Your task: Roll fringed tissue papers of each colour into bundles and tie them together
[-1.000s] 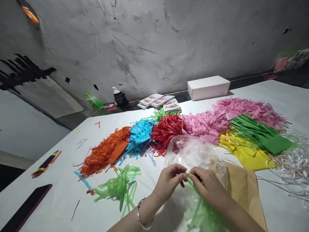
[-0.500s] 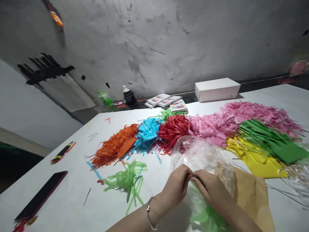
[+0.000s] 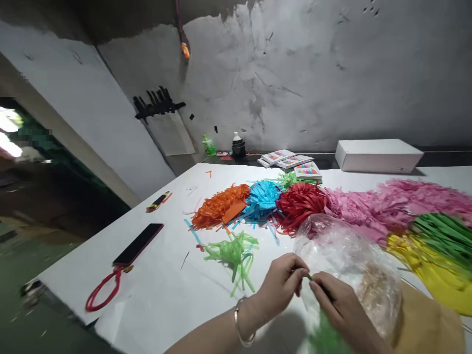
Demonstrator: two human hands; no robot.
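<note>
My left hand [image 3: 283, 281] wears a silver bangle at the wrist and pinches one end of a thin, twisted piece of green paper [image 3: 309, 277]. Close beside it, my right hand [image 3: 337, 297] has its fingers closed around the same green paper. A blurred bunch of green strips [image 3: 324, 335] hangs below my right hand. Behind both hands lies a clear plastic bag [image 3: 339, 248], partly hidden by my right hand. A loose heap of light green paper strips [image 3: 236, 253] lies to the left of my left hand.
Fringed paper bunches form a row: orange [image 3: 217, 204], blue [image 3: 262, 199], red [image 3: 302, 204], pink [image 3: 368, 209], yellow [image 3: 427, 260] and green [image 3: 442, 238]. Brown paper [image 3: 427, 319] lies at right, a phone [image 3: 138, 244] and cutter [image 3: 158, 200] at left, a white box [image 3: 378, 156] behind.
The view has swung left, showing the table's left edge and floor. My hands have drawn slightly apart, and the twisted green paper now shows between them.
</note>
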